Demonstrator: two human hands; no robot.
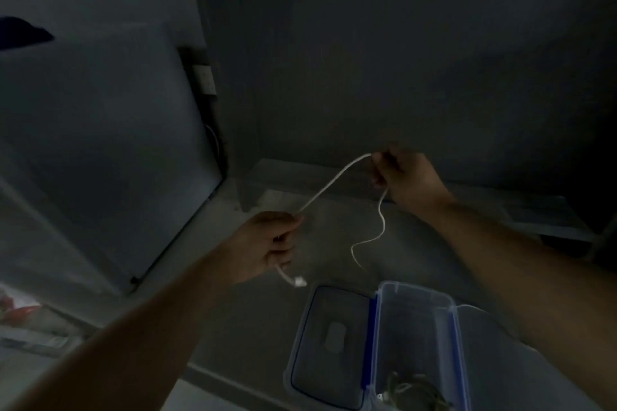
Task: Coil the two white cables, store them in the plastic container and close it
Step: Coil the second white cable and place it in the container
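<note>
A white cable stretches between both hands above the floor. My left hand grips it near one end, and its connector dangles just below the fist. My right hand pinches the cable higher up and farther right; the rest hangs down in a wavy line toward the container. The clear plastic container with blue trim stands open at the bottom, its lid folded flat to the left. A coiled cable lies in the container's near end. The scene is dim.
A grey panel or door leans at the left beside a dark wall. A low ledge runs along the wall behind my right hand. Reddish items sit at the far left edge. A thin white cable shows right of the container.
</note>
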